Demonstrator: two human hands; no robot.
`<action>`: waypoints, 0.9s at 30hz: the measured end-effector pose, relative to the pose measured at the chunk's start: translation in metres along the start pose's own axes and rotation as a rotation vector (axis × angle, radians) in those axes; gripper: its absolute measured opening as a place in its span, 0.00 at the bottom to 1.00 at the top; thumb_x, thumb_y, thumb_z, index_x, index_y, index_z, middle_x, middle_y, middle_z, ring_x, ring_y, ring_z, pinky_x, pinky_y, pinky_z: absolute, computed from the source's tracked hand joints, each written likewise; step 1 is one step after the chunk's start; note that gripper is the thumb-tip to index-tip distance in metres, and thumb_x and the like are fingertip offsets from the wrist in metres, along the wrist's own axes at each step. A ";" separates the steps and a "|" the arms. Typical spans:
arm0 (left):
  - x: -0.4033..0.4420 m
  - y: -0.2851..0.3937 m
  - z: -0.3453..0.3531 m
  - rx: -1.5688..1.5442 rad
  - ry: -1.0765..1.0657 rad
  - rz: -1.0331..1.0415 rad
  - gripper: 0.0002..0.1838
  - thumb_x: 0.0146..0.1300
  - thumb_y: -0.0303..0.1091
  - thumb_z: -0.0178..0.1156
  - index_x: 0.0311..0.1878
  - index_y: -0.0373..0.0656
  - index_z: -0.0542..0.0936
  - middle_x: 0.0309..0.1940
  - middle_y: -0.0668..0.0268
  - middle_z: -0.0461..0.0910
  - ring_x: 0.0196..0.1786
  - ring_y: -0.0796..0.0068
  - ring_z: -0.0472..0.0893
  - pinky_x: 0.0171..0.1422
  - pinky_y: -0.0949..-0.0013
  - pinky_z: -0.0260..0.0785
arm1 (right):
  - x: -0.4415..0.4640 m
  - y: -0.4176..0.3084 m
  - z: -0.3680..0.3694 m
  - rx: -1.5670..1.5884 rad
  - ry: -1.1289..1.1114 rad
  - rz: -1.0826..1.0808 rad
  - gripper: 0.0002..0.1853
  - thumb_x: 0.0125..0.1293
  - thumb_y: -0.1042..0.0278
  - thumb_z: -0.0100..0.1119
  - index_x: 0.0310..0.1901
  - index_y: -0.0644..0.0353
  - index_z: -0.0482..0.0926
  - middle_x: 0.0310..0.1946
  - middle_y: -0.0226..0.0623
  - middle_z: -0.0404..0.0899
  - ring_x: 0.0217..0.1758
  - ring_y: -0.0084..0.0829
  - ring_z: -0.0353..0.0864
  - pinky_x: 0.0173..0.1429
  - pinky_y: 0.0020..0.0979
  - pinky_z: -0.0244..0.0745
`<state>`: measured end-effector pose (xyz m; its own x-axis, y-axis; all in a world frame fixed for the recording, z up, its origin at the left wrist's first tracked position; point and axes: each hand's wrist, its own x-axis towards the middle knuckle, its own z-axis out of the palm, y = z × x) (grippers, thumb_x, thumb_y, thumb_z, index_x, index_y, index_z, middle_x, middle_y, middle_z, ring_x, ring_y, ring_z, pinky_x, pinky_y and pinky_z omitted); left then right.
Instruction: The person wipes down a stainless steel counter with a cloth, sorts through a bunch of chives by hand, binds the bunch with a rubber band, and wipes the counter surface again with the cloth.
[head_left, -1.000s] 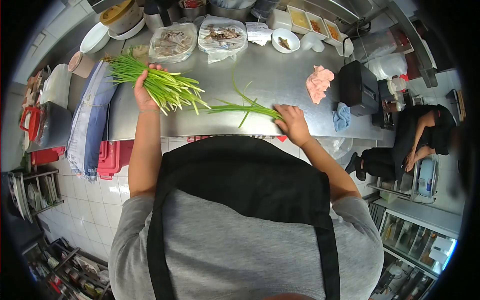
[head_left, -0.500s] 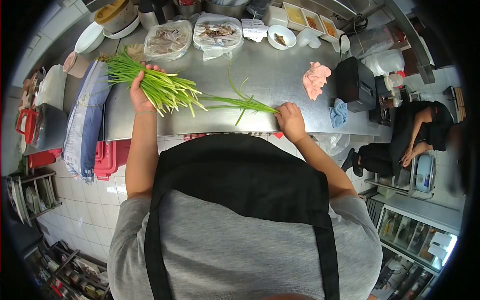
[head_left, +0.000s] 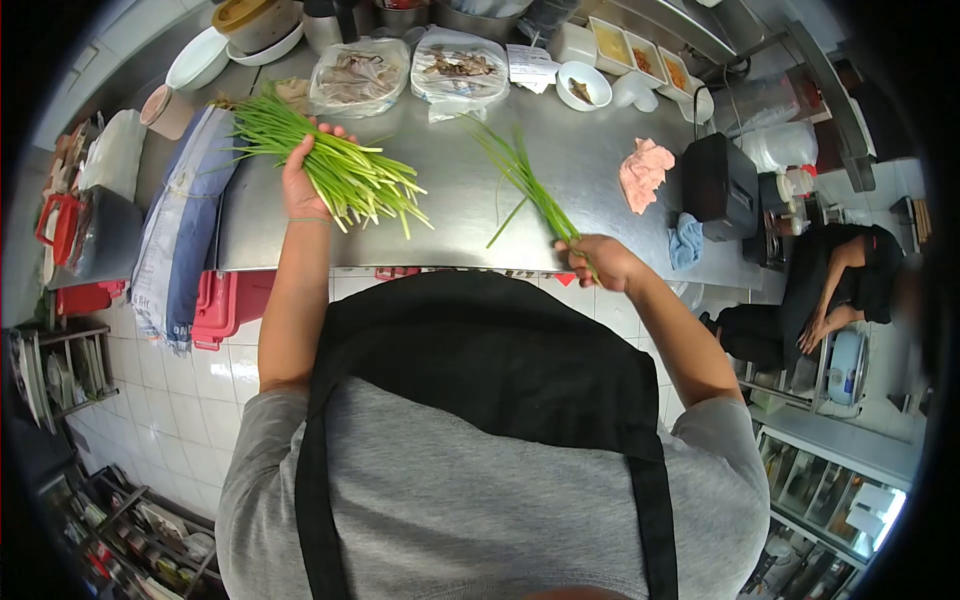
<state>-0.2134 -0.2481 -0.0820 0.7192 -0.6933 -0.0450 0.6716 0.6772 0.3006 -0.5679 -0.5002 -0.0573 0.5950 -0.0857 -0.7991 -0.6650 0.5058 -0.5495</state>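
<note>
The left hand [head_left: 308,180] is curled round a thick bundle of green stalks [head_left: 345,172], thumb on one side and fingertips showing on the other. The pale ends point to the middle of the steel counter [head_left: 455,250]; the green tips fan out toward the far left. The right hand [head_left: 600,263] is closed on the lower part of a thinner bunch of stalks [head_left: 540,190] — it overlaps the counter's near edge, and a few stalk ends poke out below the fist. The thin bunch slants away over the steel, one stalk splayed toward the left (whether its tips rest on the metal cannot be told).

A stretch of steel separates the two bunches, and another runs from the thin one to a crumpled pink cloth [head_left: 645,175]. Farther right, a blue cloth [head_left: 686,242] lies near the right end, just beside a black appliance [head_left: 718,185]. At the left, a blue-and-white sack [head_left: 185,220] drapes over the near edge, close to the thick bundle's tips. Two plastic bags [head_left: 460,75] and a small white bowl [head_left: 584,87] line the far side — well beyond the right hand.
</note>
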 end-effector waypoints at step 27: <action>-0.015 -0.063 -0.019 -0.015 0.012 -0.097 0.47 0.41 0.67 0.61 0.57 0.38 0.68 0.55 0.57 0.71 0.57 0.60 0.72 0.63 0.54 0.64 | 0.059 -0.149 0.257 -1.388 0.623 -1.238 0.11 0.63 0.63 0.46 0.36 0.63 0.66 0.19 0.51 0.76 0.24 0.51 0.78 0.29 0.49 0.72</action>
<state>-0.2633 -0.2756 -0.1186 0.6526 -0.7529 -0.0847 0.7409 0.6107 0.2796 -0.3175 -0.3602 0.0399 0.9250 -0.2017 0.3221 -0.0970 -0.9448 -0.3130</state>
